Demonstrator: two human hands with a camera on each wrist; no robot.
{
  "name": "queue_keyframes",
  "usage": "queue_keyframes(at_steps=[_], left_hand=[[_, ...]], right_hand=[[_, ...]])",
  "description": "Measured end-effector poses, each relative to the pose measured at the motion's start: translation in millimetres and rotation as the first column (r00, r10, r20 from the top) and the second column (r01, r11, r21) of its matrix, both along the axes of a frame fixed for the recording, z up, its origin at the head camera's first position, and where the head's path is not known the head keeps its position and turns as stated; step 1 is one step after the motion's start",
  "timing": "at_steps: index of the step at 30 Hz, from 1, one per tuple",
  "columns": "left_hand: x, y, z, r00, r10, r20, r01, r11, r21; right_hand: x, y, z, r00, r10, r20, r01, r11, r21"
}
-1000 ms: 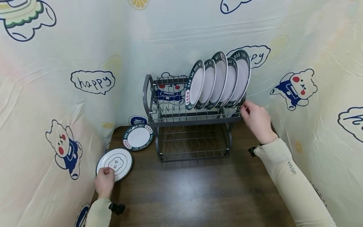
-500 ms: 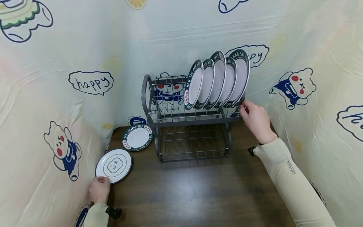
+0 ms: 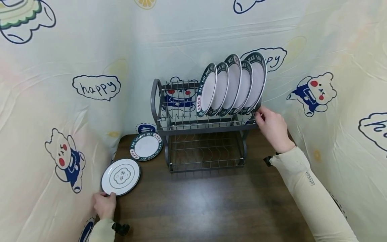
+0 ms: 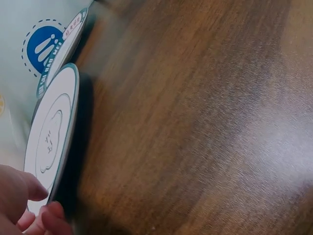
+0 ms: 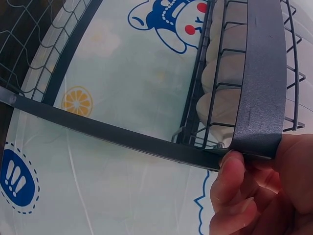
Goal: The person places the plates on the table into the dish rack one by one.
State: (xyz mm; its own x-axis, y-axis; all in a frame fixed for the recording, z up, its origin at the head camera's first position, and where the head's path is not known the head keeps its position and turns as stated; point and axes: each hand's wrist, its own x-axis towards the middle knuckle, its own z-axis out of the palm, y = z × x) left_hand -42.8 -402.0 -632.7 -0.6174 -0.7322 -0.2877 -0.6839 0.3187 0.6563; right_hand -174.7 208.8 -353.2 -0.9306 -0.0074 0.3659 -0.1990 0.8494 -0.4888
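Note:
My left hand (image 3: 104, 205) is at the near edge of a white plate (image 3: 121, 176) with a printed emblem in its middle, at the table's left. In the left wrist view the thumb (image 4: 36, 188) lies over the plate's rim and the curled fingers (image 4: 55, 220) are under it, pinching the edge. My right hand (image 3: 273, 129) grips the right end of the upper tier of a dark two-tier dish rack (image 3: 208, 129). In the right wrist view its fingers (image 5: 230, 181) curl at the corner of the rack frame. Several green-rimmed plates (image 3: 234, 85) stand on edge in the upper tier's right part.
Behind the emblem plate lies a green-rimmed plate (image 3: 146, 147), face up, left of the rack. The rack's lower tier (image 3: 207, 151) sits low over the brown wooden table (image 3: 196, 205). Printed cloth (image 3: 99, 43) hangs round the back and sides.
My left hand has slid back from over the emblem plate to its near edge, and the thumb now lies on the rim. My right hand stays on the rack.

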Motion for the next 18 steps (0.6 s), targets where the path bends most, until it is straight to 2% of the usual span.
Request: queue_keyframes(at_steps=[6,12,14,18], left_hand=[[2.0,-4,-6.4,1.000,0.028,0.010,-0.029,0.994,0.101],[3.2,-13,-10.8,1.000,0.017,-0.021,-0.012,0.978,0.209],[2.3,-14,-10.7,0.999,0.026,-0.037,-0.016,0.969,0.248],[-0.5,-16,-10.2,0.991,0.100,-0.090,-0.063,0.935,0.349]], right_hand=[[1.1,-1,-0.1,1.000,-0.003,0.006,0.003,1.000,0.006],[2.3,-1,-0.8,1.000,0.001,0.023,-0.001,1.000,0.003],[2.3,-1,-0.6,1.000,0.002,0.027,-0.002,1.000,-0.001],[1.6,-1,0.4,1.000,0.004,0.023,-0.004,1.000,-0.005]])
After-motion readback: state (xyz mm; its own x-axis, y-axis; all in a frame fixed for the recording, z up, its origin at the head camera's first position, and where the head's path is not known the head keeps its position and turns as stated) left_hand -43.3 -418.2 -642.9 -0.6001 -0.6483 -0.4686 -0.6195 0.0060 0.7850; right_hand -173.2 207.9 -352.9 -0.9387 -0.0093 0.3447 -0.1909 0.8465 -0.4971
